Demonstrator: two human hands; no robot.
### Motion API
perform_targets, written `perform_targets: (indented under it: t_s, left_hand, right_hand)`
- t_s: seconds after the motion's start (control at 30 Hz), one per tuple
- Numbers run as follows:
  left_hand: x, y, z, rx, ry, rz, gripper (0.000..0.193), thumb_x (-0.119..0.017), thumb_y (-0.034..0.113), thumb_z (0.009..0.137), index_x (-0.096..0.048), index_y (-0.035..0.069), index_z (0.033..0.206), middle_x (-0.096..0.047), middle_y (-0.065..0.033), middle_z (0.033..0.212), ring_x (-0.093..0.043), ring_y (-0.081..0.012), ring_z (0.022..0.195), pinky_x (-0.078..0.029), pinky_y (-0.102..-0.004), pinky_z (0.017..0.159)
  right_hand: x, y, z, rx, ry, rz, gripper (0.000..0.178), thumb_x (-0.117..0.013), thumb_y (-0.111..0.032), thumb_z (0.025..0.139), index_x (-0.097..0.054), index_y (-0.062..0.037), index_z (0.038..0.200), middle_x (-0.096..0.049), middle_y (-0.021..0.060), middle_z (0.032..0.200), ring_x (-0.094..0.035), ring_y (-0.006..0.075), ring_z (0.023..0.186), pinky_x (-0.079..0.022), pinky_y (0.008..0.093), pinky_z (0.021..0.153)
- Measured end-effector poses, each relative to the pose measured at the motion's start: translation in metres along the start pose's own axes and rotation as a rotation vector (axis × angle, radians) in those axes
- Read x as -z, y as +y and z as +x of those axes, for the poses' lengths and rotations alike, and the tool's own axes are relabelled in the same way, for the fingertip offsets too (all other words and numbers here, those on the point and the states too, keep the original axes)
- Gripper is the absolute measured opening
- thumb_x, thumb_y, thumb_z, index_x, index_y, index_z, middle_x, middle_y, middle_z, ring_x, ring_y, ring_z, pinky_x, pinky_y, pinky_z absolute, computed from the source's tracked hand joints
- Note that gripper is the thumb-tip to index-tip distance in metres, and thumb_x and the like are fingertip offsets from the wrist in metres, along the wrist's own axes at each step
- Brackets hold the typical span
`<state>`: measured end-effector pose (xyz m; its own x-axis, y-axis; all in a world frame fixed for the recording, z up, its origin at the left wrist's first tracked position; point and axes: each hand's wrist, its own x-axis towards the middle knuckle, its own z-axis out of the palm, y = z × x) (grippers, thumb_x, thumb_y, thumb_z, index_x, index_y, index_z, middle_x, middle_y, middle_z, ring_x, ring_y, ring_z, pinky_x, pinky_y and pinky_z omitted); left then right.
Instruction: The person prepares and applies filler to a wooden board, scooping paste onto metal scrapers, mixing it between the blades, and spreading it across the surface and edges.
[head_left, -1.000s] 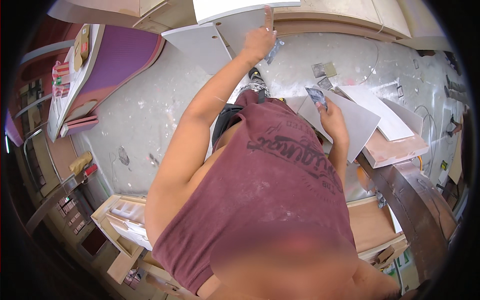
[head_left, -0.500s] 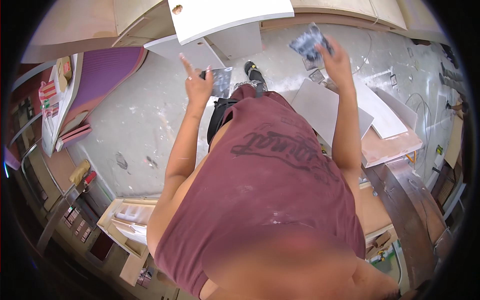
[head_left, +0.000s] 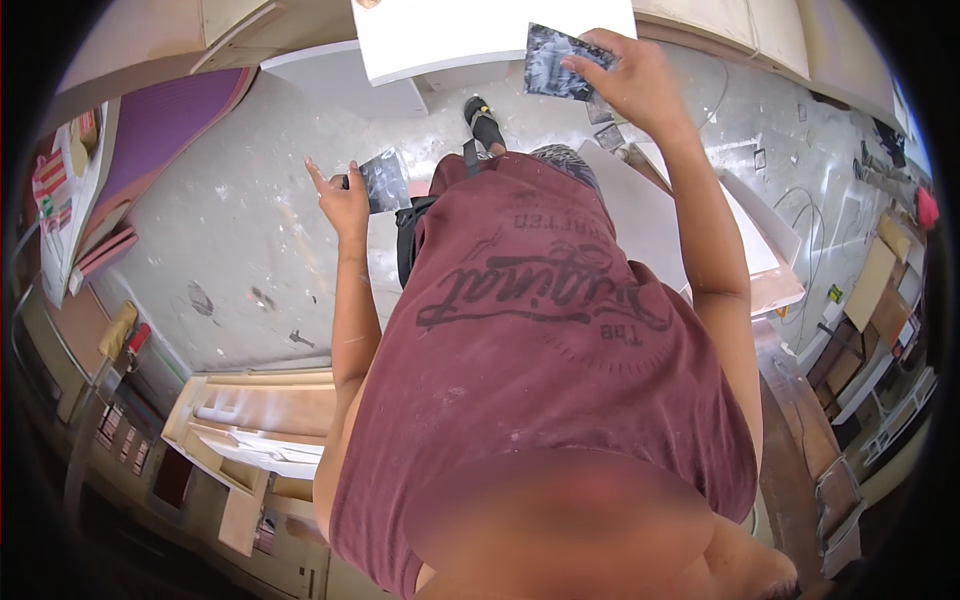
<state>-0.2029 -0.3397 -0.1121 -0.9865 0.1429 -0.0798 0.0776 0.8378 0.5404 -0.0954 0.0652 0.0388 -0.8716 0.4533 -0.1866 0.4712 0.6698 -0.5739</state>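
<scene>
My right hand (head_left: 632, 82), raised at the upper right, pinches a thin dark rectangular sheet (head_left: 553, 65) between thumb and fingers. Pale streaks smear its face, and it overlaps the right part of a white panel (head_left: 450, 35) in view; whether they touch I cannot tell. Lower and to the left, my left hand (head_left: 343, 205) grips a flat grey square scraper (head_left: 386, 182) by a short black part, with white smears across it. One or two of its fingers stick out to the left. The scraper hangs over the floor, beside a black pouch (head_left: 407, 245) at my hip.
Grey boards (head_left: 625, 205) lie stacked at my right. Behind me on the left stands an open wooden cabinet frame (head_left: 265, 400). A purple panel (head_left: 175, 135) and a white shelf (head_left: 85, 200) are at far left. Cables (head_left: 805, 225) trail over the stained floor (head_left: 250, 240).
My right hand has moved left toward the white panel with the dark sheet, which now shows flat. My left hand has shifted left and lower in view, still holding the scraper. The view has shifted.
</scene>
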Motion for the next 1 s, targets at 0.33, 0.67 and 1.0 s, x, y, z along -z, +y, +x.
perform_targets:
  t_s: [0.33, 0.67, 1.0]
  left_hand:
    - [0.005, 0.012, -0.006, 0.158, 0.068, -0.095, 0.08, -0.066, 0.024, 0.083, -0.024, -0.011, 0.142, -0.056, -0.0103, 0.055, -0.056, -0.023, 0.054, -0.046, -0.0341, 0.061]
    - [-0.046, -0.133, -0.049, 0.472, 0.315, -0.332, 0.058, -0.067, 0.019, 0.085, -0.046, -0.012, 0.13, -0.067, -0.02, 0.09, -0.062, -0.024, 0.076, -0.051, -0.0352, 0.072]
    - [-0.078, -0.173, -0.093, 0.919, 0.236, -0.422, 0.05, -0.057, 0.019, 0.086, -0.05, -0.007, 0.128, -0.062, -0.0228, 0.109, -0.064, -0.031, 0.088, -0.054, -0.0387, 0.072]
  right_hand:
    - [-0.065, -0.084, 0.019, 0.255, -0.102, -0.021, 0.037, -0.066, -0.038, 0.083, -0.069, -0.0073, 0.103, -0.066, 0.0174, 0.069, -0.065, 0.035, 0.066, -0.051, 0.0405, 0.064]
    - [-0.064, -0.04, -0.001, 0.313, -0.441, -0.186, 0.031, -0.061, -0.031, 0.084, -0.066, -0.0117, 0.108, -0.068, 0.0172, 0.087, -0.064, 0.0374, 0.086, -0.05, 0.0468, 0.075]
    - [-0.035, 0.172, -0.027, -0.229, -0.178, 0.009, 0.043, -0.069, -0.015, 0.073, -0.06, -0.0053, 0.114, -0.065, 0.0204, 0.088, -0.063, 0.032, 0.08, -0.05, 0.0391, 0.072]
